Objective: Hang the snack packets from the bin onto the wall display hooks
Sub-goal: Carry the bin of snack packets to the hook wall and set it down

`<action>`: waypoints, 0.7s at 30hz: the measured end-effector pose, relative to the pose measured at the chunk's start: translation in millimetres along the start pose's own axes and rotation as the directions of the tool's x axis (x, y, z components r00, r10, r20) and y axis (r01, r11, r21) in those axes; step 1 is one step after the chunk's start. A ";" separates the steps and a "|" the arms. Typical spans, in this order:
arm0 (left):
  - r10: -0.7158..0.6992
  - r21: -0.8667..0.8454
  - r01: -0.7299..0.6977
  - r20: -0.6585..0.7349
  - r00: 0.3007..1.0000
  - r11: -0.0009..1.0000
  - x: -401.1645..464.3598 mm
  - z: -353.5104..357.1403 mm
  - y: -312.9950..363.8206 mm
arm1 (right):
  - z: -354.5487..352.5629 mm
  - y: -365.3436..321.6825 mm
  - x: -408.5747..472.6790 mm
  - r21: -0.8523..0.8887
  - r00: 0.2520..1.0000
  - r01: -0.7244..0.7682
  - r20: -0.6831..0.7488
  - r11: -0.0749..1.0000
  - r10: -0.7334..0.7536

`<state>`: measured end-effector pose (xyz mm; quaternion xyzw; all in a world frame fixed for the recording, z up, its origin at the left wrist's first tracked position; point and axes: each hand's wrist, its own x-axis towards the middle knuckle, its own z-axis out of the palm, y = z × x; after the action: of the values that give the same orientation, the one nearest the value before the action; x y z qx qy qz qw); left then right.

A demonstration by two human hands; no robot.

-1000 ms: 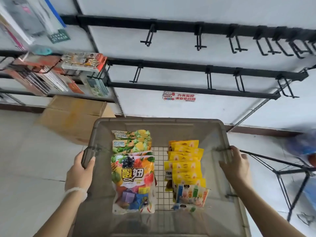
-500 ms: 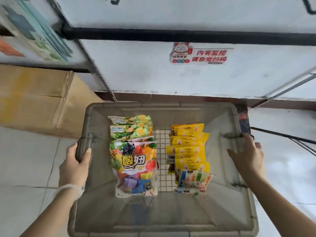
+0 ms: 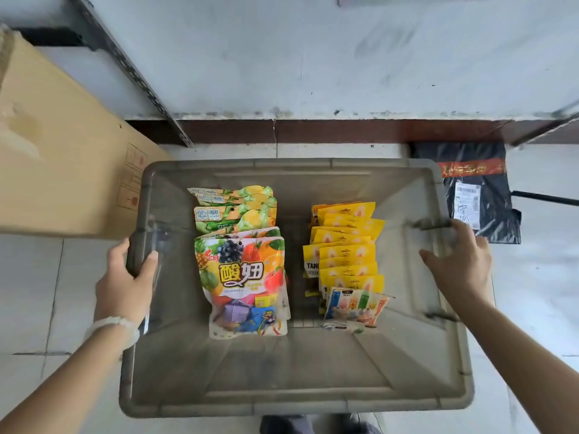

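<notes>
A translucent grey bin [image 3: 294,166] sits on the tiled floor below me. Inside on the left lie green fruit packets [image 3: 238,208] and, overlapping them, colourful fruit-gummy packets [image 3: 242,277]. On the right lies a row of several yellow packets [image 3: 347,245] with a small striped packet [image 3: 357,303] at its near end. My left hand [image 3: 125,283] grips the bin's left handle, thumb inside the wall. My right hand [image 3: 460,264] rests with spread fingers on the right rim by its handle. No display hooks are in view.
A large cardboard box [image 3: 53,170] stands at the left against the white wall. A black parcel bag [image 3: 476,195] lies on the floor beyond the bin's right corner. A slotted metal upright [image 3: 131,70] runs up the wall. My shoes [image 3: 313,426] are at the bin's near edge.
My view has tilted down from the hook rails to the floor, and the bin has come down near the wall base. My right hand's fingers have loosened on the rim.
</notes>
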<state>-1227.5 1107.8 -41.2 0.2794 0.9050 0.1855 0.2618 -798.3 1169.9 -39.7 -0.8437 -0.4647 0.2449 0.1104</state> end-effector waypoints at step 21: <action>0.383 0.585 -0.378 0.123 0.916 0.717 -64.7 -65.3 79.5 | -71.1 -85.2 -74.8 -0.366 0.866 0.495 0.134 0.788 -0.481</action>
<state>-1187.1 1118.0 72.9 0.5266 0.8405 -0.0585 0.1132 -857.4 1156.5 79.7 -0.6955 -0.7075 0.1251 -0.0072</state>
